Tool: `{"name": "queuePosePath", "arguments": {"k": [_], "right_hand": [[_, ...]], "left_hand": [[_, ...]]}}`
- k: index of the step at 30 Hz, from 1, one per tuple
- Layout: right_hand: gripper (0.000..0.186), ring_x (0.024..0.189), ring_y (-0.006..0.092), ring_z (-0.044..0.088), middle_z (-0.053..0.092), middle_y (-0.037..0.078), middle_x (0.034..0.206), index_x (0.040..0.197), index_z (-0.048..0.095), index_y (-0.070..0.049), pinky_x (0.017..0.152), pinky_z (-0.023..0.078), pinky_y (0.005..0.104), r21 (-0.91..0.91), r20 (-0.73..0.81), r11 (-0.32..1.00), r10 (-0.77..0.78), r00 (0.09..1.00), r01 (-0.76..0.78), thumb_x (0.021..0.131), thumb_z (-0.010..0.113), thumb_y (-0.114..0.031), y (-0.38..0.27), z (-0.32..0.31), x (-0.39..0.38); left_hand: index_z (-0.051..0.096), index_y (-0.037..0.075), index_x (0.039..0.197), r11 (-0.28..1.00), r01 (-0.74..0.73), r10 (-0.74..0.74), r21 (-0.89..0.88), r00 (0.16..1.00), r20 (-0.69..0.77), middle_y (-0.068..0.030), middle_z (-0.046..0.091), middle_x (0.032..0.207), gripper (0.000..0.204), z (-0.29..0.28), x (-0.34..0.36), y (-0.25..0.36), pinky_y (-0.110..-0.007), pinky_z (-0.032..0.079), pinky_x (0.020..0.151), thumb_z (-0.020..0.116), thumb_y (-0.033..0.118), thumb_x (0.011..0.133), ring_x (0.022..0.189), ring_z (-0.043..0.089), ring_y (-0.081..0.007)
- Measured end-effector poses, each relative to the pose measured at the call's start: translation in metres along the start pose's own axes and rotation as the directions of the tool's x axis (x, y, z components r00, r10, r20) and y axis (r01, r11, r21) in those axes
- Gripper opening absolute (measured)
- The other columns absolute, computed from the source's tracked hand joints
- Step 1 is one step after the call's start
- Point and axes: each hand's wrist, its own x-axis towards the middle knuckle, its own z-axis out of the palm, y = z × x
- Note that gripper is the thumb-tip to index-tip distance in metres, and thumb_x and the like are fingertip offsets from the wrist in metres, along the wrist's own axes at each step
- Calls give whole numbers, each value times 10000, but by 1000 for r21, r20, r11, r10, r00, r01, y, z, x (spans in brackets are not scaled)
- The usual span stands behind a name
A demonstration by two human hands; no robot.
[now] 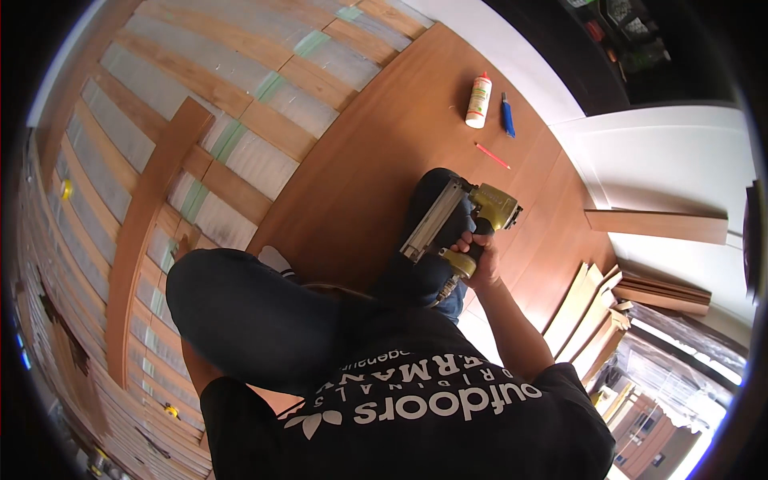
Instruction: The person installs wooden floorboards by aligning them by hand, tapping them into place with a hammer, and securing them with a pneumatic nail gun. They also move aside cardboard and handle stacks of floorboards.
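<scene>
My right hand (478, 258) is wrapped round the grip of a gold-and-black pneumatic nail gun (494, 206). The tool lies over my right knee, its long silver magazine (436, 222) slanting down to the left, with an air hose fitting (448, 290) at the grip's end. On my left side the forearm (200, 366) passes behind my raised left knee; the fingers of that hand are hidden or cannot be made out. Beyond the knee, a long brown floorboard (144, 232) lies across the wooden battens (228, 188).
Ahead on the laid brown floor (344, 144) are a white glue bottle (478, 102) with a red cap, a blue utility knife (508, 117) and a red pencil (492, 156). Stacked boards (588, 308) lie at the right, near a single plank (660, 226) by the white wall.
</scene>
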Motion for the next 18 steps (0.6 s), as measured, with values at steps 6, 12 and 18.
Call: {"name": "queuePosePath", "arguments": {"k": [6,12,18], "right_hand": [[202,728,182,546,525,17,794,1037,591,-106,866,554,368,177,198,984,-37,980,2,850,590,-181,-7,-13,9],[133,761,223,587,555,29,757,903,591,-106,869,559,376,109,166,992,52,985,-71,853,604,-228,-13,-8,20],[205,717,235,608,554,68,772,1054,557,-71,757,590,411,-197,37,969,-144,989,148,864,582,-146,-40,24,6]], "left_hand": [[606,48,1262,979,-199,175,45,931,322,-86,704,1020,452,10,-82,96,-315,571,759,655,413,999,964,712,-210],[596,21,1339,895,-393,438,-210,689,577,-91,700,1161,428,173,-210,186,-246,547,765,586,330,1043,870,640,-126],[643,55,1156,736,-651,297,188,559,774,-14,652,941,310,316,-166,180,-270,491,663,593,339,1043,751,568,-89]]}}
